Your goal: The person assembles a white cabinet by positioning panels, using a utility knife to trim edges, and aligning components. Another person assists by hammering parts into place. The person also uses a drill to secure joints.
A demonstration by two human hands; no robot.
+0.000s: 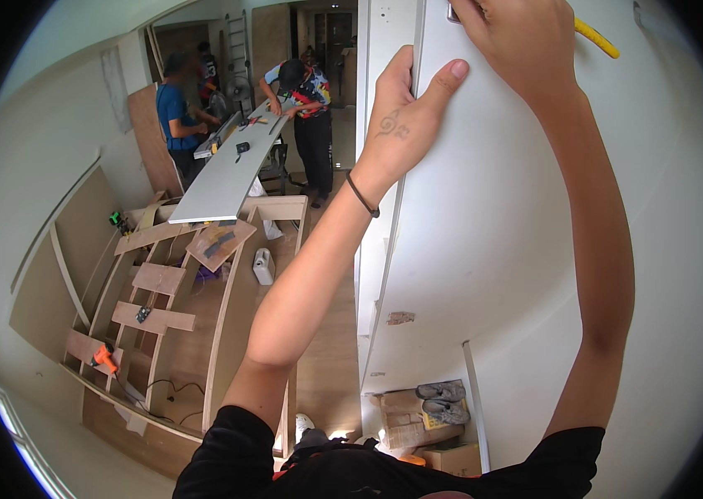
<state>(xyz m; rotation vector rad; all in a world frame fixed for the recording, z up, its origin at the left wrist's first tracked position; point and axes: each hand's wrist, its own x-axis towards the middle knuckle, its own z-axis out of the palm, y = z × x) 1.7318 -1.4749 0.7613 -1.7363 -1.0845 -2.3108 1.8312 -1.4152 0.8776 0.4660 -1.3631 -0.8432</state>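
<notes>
A tall white panel (484, 208), perhaps a cabinet door, stands upright in front of me. My left hand (409, 116) is closed round its left edge, thumb on the face and fingers behind. Higher up, my right hand (522, 41) is bent in against the panel's face, partly cut off by the top of the picture. A yellow-handled tool (597, 37) sticks out to the right from behind that hand; its working end is hidden. Beside the right fingertips a small shiny metal piece (453, 13) shows at the panel.
Left of me lies a large wooden frame (231, 324) with loose boards, an orange drill (105, 358) and a white jug (264, 266). Beyond, two people work by a long grey panel (231, 175); another stands farther back. Grey shoes (444, 401) and cardboard (405, 420) lie below.
</notes>
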